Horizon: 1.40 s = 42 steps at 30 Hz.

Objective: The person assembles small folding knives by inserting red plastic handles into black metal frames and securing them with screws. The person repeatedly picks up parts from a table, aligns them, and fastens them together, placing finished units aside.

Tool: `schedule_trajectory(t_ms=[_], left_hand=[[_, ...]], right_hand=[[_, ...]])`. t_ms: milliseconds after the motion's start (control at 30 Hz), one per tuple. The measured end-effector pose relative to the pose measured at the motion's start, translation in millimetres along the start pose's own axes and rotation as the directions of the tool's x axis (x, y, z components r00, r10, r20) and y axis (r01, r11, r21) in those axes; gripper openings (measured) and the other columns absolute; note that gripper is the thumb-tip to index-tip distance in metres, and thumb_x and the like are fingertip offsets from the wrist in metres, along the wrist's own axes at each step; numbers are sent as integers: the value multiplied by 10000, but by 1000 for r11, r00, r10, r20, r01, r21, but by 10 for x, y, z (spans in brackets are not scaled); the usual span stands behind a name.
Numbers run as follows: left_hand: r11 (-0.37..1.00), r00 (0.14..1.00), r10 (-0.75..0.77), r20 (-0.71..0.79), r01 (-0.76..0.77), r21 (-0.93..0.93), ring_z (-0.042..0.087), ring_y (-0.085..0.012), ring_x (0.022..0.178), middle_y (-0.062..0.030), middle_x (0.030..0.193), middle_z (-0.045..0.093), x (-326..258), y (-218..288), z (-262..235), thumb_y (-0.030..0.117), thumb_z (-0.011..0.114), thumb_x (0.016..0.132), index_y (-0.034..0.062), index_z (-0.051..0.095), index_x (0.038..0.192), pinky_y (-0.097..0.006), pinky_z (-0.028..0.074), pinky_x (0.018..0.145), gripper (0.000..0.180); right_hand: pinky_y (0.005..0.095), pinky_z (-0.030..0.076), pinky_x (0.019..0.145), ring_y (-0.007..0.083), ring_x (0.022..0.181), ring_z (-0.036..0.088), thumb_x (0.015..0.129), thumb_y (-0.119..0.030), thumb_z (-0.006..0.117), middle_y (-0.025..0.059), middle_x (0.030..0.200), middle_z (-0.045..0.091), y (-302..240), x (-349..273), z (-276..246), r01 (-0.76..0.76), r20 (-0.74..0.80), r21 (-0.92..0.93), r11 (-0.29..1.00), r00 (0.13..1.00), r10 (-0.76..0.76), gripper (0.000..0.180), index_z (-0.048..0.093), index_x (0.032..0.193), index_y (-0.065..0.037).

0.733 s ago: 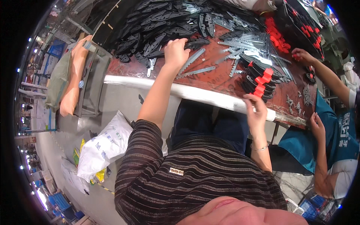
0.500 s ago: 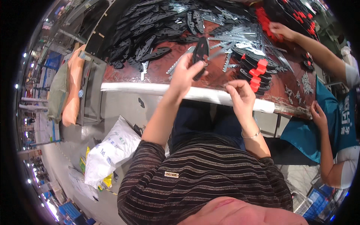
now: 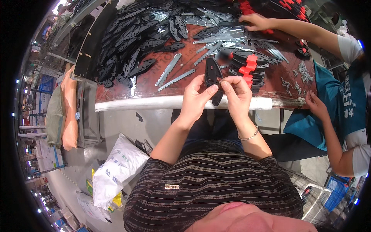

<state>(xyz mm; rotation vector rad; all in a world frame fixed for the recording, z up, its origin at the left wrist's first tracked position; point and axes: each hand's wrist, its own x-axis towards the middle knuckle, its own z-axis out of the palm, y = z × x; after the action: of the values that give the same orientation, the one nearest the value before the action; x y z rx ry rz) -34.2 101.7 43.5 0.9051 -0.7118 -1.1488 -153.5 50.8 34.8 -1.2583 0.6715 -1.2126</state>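
My left hand grips a long black plastic handle piece, which stands nearly upright over the table's front edge. My thumb presses across its face. Beside it, my right hand is closed in a pinch, fingertips against the handle's right side. Whatever those fingertips hold is too small to make out. Two toothed metal saw blades lie on the table left of the handle. Just right of my hands, red plastic pieces rest on a stack of black handle pieces.
Black handle pieces are heaped at the back left, with loose metal blades in the middle. Small metal screws lie at the right. A co-worker's hand reaches over the far side. White padding lines the table's front edge.
My right hand has come over to the handle and now touches it; half a second ago it was apart. The co-worker's far hand has moved left, off the red pieces. The view has shifted.
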Motion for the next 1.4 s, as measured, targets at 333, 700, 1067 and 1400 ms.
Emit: schedule_trajectory(t_ms=[333,700,1067,1400], left_hand=[[982,999,39,20,-42,184,527,-48,798,0,922,596,-1,-88,-14,68,627,848,1,566,1041,-193,433,699,213],[973,984,-176,23,177,-147,608,-160,829,-78,944,613,331,-120,-200,107,540,894,31,536,1120,-358,561,670,238],[947,963,-220,155,249,-201,553,-161,750,-50,825,554,748,-350,-494,188,590,886,8,533,1005,-304,510,599,223],[910,956,-283,73,292,-295,575,-141,810,-54,898,567,753,-263,-473,228,497,932,-12,483,1218,-327,551,675,374]], right_hand=[[187,434,666,37,731,520,849,-65,636,-8,823,604,110,-54,17,-12,-55,20,1000,998,13,82,578,881,-16],[242,443,691,122,810,551,826,-25,603,70,933,575,-256,128,-508,242,-16,-382,892,963,-268,133,567,953,-8],[351,485,729,250,835,630,803,-241,616,88,898,648,78,2111,-1916,109,29,-946,304,966,-256,219,631,959,-88],[410,485,822,302,998,592,739,-421,671,161,1034,630,685,3229,-1963,1,4,-984,-176,1000,-18,453,618,992,-50]])
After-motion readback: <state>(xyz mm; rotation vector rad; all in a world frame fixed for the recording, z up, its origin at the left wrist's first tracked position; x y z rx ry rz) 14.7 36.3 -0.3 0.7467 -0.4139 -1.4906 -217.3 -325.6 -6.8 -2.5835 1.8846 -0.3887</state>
